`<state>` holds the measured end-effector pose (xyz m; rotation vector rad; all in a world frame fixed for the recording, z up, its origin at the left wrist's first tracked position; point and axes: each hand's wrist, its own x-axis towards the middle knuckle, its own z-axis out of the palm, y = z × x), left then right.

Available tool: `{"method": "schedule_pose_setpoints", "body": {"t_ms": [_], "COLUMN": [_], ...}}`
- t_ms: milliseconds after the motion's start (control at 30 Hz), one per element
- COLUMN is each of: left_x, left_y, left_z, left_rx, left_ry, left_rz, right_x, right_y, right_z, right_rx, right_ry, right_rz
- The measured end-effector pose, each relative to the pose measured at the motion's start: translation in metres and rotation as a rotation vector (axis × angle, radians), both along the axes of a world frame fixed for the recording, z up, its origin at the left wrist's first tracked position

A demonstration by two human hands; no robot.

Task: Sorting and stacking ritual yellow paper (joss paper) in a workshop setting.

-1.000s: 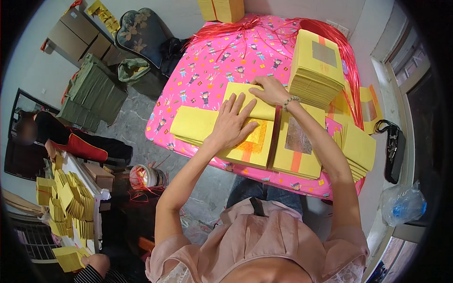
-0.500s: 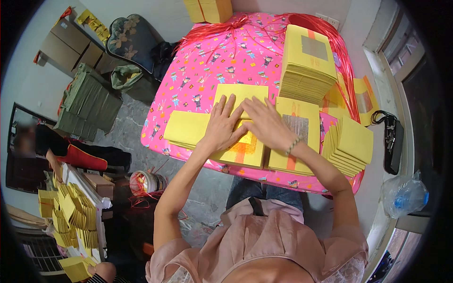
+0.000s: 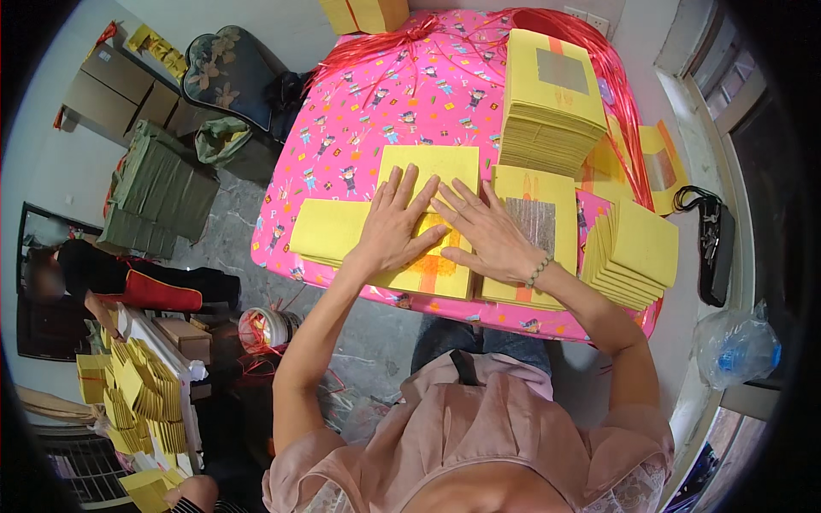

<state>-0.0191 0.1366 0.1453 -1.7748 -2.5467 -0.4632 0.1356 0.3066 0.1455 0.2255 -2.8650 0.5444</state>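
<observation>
My left hand (image 3: 393, 224) lies flat, fingers spread, on a pile of yellow paper sheets (image 3: 449, 162) at the table's near side. Beside it my right hand (image 3: 494, 235), with a bead bracelet at its wrist, presses down palm-first, fingers apart. A shiny gold-orange patch (image 3: 428, 272) on the sheet shows between and below the hands. Left of the pile are folded yellow papers (image 3: 321, 227), partly under my left wrist. Close on the right stands a stack with a silver patch (image 3: 532, 218), partly covered by my right hand and forearm.
A tall stack of yellow paper (image 3: 547, 132) and fanned folded sheets (image 3: 637, 256) stand on the right of the pink-covered table (image 3: 342, 128). Red strips (image 3: 410, 36) lie along the back. At left, another person (image 3: 94, 274) is beside a table of yellow bundles (image 3: 141, 385); a bucket (image 3: 265, 329) sits on the floor.
My right hand has slid slightly away from my left, and its fingers have fanned out flat. My left hand stays on the pile. The whole view has shifted a little.
</observation>
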Motion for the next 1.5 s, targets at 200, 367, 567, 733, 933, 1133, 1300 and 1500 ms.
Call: {"method": "schedule_pose_setpoints", "body": {"t_ms": [200,367,567,733,933,1133,1300,1500], "left_x": [-0.019,-0.018,-0.037,-0.04,-0.026,-0.029,-0.016,0.01], "left_y": [-0.017,-0.014,-0.021,-0.029,-0.027,-0.026,-0.038,-0.052], "left_z": [0.003,0.0,-0.001,0.007,0.029,0.019,0.016,0.017], "left_rx": [-0.051,-0.05,0.047,0.411,0.293,0.32,0.617,0.776], "left_ry": [-0.032,-0.082,-0.399,-0.611,-0.431,-0.558,-1.221,-1.209], "left_rz": [0.001,0.007,-0.019,0.15,0.513,0.498,0.353,0.322], "right_x": [-0.001,-0.002,-0.019,-0.037,-0.041,-0.028,-0.01,0.008], "right_y": [-0.001,0.0,0.007,0.016,0.017,0.003,0.0,-0.007], "right_z": [-0.002,-0.004,-0.001,-0.007,-0.012,-0.017,-0.006,0.018], "right_rx": [-0.014,-0.019,-0.081,0.029,0.144,0.148,0.041,-0.374], "right_ry": [-0.01,-0.001,0.101,0.341,0.639,0.672,0.583,0.592], "right_rz": [0.006,0.001,-0.051,-0.055,-0.012,-0.018,-0.024,-0.343]}}
